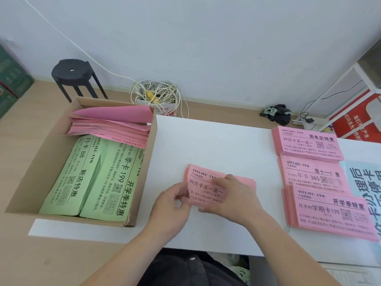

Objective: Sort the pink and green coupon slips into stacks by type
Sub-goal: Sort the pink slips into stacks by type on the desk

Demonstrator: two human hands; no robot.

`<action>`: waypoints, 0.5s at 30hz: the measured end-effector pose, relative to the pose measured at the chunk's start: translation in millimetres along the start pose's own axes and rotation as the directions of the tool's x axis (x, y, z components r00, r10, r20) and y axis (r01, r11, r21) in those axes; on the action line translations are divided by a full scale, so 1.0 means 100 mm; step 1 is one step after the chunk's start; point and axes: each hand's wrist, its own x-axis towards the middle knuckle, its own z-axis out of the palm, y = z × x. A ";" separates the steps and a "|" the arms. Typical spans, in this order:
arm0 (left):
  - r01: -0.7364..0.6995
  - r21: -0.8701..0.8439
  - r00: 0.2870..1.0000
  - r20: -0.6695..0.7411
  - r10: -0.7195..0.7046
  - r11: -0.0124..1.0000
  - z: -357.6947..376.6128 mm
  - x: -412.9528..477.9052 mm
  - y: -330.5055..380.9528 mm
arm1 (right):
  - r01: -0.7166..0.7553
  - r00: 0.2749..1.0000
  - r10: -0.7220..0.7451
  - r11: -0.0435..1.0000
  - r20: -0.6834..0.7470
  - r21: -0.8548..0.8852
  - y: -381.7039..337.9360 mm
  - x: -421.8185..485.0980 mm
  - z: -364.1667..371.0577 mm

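Held pink bundle [208, 187] sits low over the white table [206, 141], just right of the cardboard box [39, 162]. Left hand [175, 201] pinches its left edge between thumb and fingers. Right hand [237, 195] lies over the right half with fingers curled onto it. Both hands are holding the bundle.

Risks as I see them:
- Mis-sort. The three sorted pink stacks, well right of the box, share one colour and layout and only the headline differs. The top slip reads 99月卡买一送一, which looks like a match for the far stack [307, 143], not the middle stack [313, 174] or the near stack [329, 211]. I can't read the slips under it, so placing the whole bundle by its top face could bury wrong types.
- Slide-out. The bundle is fanned, with back slips peeking out top and right. A light pinch could shed some.
- The near stack is already skewed, so more slips on it may make it slump.

Look of the slips: thin pink paper rectangles, black print, AVOCADO GYM header. Inside the box, a loose pink pile [111, 129] fills the far half with its top sheet curled up. Two rows of green slips [86, 178] lie flat in the near half, not yet sorted.
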 end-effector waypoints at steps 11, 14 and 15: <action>-0.002 -0.071 0.998 0.066 0.007 0.997 0.09 -0.11 -0.01 | -0.009 1.000 0.010 0.999 -0.009 0.032 -0.01 -0.03 0.05; 0.151 -0.476 0.979 -0.052 -0.199 0.866 0.03 0.02 0.18 | 0.011 1.000 -0.011 1.000 0.019 0.012 0.00 -0.05 0.07; 0.179 -0.562 0.970 -0.037 -0.240 0.808 0.01 0.06 0.28 | 0.018 1.000 -0.018 1.000 0.018 0.020 0.02 -0.06 0.08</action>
